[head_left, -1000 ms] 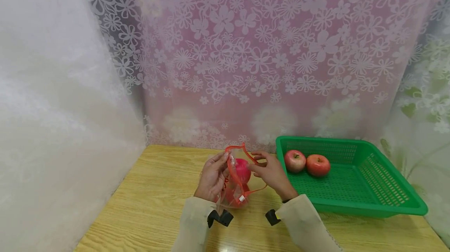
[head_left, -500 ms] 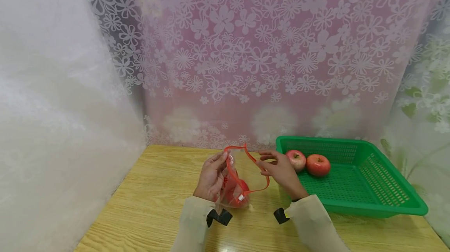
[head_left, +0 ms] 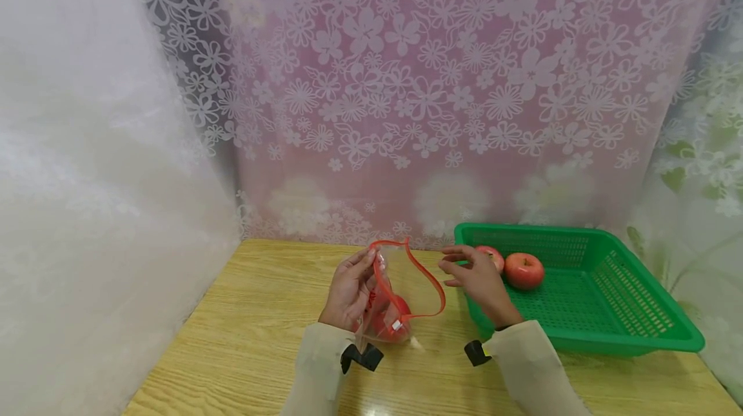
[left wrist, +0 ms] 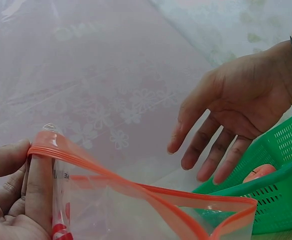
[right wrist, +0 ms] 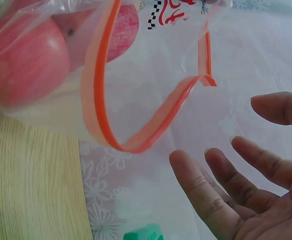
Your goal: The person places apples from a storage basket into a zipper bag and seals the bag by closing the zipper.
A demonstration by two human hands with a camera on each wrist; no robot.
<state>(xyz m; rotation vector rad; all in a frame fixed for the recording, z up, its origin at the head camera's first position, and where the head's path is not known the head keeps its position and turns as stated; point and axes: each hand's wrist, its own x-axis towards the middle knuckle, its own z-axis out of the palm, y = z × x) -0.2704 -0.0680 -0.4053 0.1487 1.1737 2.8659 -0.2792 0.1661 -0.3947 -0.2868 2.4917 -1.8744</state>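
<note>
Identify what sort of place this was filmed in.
Probably a small curtained-off indoor booth set up for recording: a pink, white-flowered, plastic-looking curtain hangs behind a yellowish wood-grain table, and a shiny whitish sheet hangs along the left side.

The right hand (head_left: pixel 478 277) has withdrawn from the clear bag (head_left: pixel 431 277) and now masks part of one apple in the green basket (head_left: pixel 609 341). The bag's mouth gapes wider; the apple (head_left: pixel 404 306) formerly at the opening sits lower inside.
</note>
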